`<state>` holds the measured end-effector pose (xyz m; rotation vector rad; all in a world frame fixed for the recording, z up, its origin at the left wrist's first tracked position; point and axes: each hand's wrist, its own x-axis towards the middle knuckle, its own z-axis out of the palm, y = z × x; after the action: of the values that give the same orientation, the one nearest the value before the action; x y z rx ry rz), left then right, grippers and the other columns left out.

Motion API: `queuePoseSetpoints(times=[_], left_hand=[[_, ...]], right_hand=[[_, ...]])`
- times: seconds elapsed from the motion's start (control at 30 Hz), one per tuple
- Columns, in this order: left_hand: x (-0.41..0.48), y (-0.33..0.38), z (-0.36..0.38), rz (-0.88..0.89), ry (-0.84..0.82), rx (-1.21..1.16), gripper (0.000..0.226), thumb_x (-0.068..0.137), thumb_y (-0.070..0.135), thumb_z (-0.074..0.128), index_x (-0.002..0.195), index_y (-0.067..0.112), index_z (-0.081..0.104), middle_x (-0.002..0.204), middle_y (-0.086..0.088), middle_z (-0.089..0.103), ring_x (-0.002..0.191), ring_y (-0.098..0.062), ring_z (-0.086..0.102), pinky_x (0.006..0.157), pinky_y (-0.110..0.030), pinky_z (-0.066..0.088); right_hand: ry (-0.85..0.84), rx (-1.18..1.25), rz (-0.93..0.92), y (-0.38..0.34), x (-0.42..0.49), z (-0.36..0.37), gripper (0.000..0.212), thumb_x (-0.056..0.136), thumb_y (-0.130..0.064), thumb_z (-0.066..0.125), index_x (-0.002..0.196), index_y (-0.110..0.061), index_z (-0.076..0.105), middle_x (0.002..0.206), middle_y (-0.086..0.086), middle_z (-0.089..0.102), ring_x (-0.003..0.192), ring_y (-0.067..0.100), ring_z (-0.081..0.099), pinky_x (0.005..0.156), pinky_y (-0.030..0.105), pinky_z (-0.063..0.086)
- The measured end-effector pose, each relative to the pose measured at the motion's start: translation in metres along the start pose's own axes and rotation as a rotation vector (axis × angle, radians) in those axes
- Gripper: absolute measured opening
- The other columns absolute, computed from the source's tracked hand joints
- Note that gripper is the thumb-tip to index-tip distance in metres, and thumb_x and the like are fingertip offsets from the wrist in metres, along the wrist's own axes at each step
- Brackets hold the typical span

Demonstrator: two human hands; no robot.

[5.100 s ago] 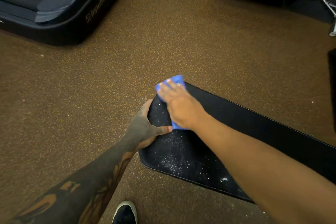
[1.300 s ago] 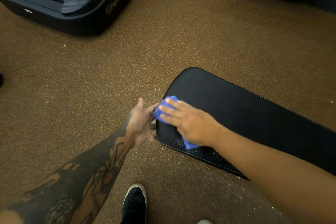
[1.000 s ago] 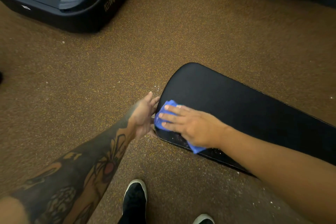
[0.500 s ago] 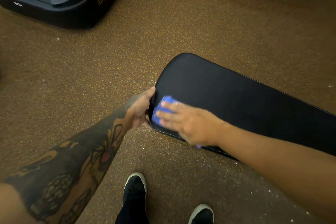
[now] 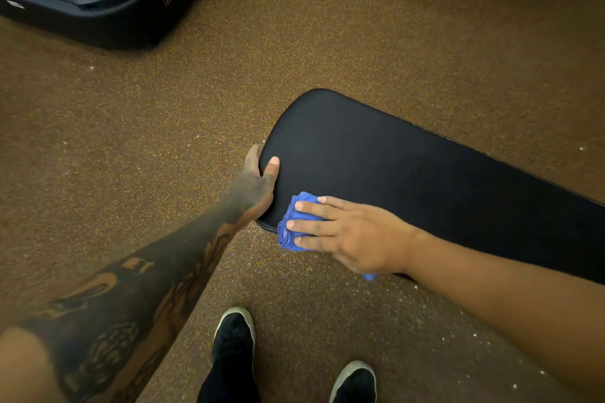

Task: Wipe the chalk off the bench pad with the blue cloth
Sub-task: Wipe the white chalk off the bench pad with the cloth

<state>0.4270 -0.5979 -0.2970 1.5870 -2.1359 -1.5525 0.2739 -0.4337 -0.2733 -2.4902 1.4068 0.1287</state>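
blue cloth (image 5: 289,226), bunched into a wad, lies on the near corner of the black bench pad (image 5: 409,173) and hangs partly over the rim toward the speckled brown floor (image 5: 163,108). the right hand (image 5: 347,234) lies flat on it, fingers straight and a little spread, pressing rather than clutching. a tail of cloth shows under the wrist. the left hand (image 5: 257,186) grips the pad's rounded end, thumb on top and fingers curled round the edge, bracing it.

the pad's top looks clean and matt from here. i see no chalk on it, though the strip under the right hand and forearm is hidden. white specks lie on the floor below the near rim, not far from the black shoes (image 5: 234,334). so this looks like a last pass along the corner and rim, with the task close to done.

to do it well:
- put the palm's weight over the wad so the whole cloth face drags, not only the fingertips.
- sweep outward off the rim in one direction, so dust drops clear rather than smearing back.
- roll the wad down over the rim itself, where powder likely collects.
- turn to a fresh fold if the face looks loaded.
- let the left hand's brace stop the pad shifting under pressure.
- afterwards, check the hidden strip.
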Motion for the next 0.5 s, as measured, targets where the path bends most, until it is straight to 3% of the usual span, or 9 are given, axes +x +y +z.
queuePoseSetpoints(times=[0.1,0.17,0.27,0.37,0.5], left_hand=[[-0.003,-0.002,0.007,0.118,0.075,0.066,0.06,0.106,0.039,0.034,0.159,0.02,0.012,0.161,-0.009,0.029,0.145,-0.025,0.031,0.115,-0.032,0.021],[-0.003,-0.005,0.011,0.198,0.102,0.137,0.058,0.107,0.036,0.033,0.158,0.019,0.012,0.162,-0.013,0.023,0.147,-0.026,0.026,0.113,-0.028,0.017],[-0.003,-0.006,0.012,0.226,0.13,0.205,0.058,0.106,0.037,0.033,0.159,0.023,0.013,0.164,-0.018,0.014,0.15,-0.03,0.017,0.118,-0.039,0.017],[-0.001,-0.006,0.012,0.289,0.128,0.378,0.058,0.104,0.045,0.03,0.158,0.032,0.013,0.167,-0.015,0.006,0.153,-0.032,0.007,0.121,-0.055,0.012],[0.0,-0.001,0.011,0.289,0.095,0.505,0.058,0.104,0.046,0.03,0.157,0.038,0.01,0.168,-0.007,0.001,0.153,-0.031,0.0,0.12,-0.062,0.006]], right_hand=[[0.049,0.019,0.11,-0.021,-0.008,-0.003,0.054,0.094,-0.035,0.032,0.147,-0.025,0.03,0.159,-0.001,0.017,0.148,0.022,0.0,0.119,0.047,0.008],[0.112,0.009,0.262,-0.036,-0.012,-0.004,0.061,0.094,-0.044,0.038,0.15,-0.028,0.02,0.161,0.006,0.007,0.148,0.027,-0.005,0.118,0.051,0.001],[0.113,0.015,0.433,-0.046,-0.007,0.007,0.055,0.098,-0.048,0.036,0.149,-0.029,0.024,0.16,0.008,0.013,0.147,0.033,0.005,0.115,0.058,0.013],[0.129,0.017,0.414,-0.04,0.0,0.02,0.051,0.098,-0.035,0.046,0.146,-0.028,0.03,0.158,0.007,0.022,0.145,0.033,0.017,0.114,0.054,0.023],[0.125,-0.002,0.383,-0.034,-0.024,0.029,0.055,0.094,-0.026,0.057,0.144,-0.027,0.034,0.157,0.006,0.024,0.146,0.029,0.016,0.116,0.047,0.018]])
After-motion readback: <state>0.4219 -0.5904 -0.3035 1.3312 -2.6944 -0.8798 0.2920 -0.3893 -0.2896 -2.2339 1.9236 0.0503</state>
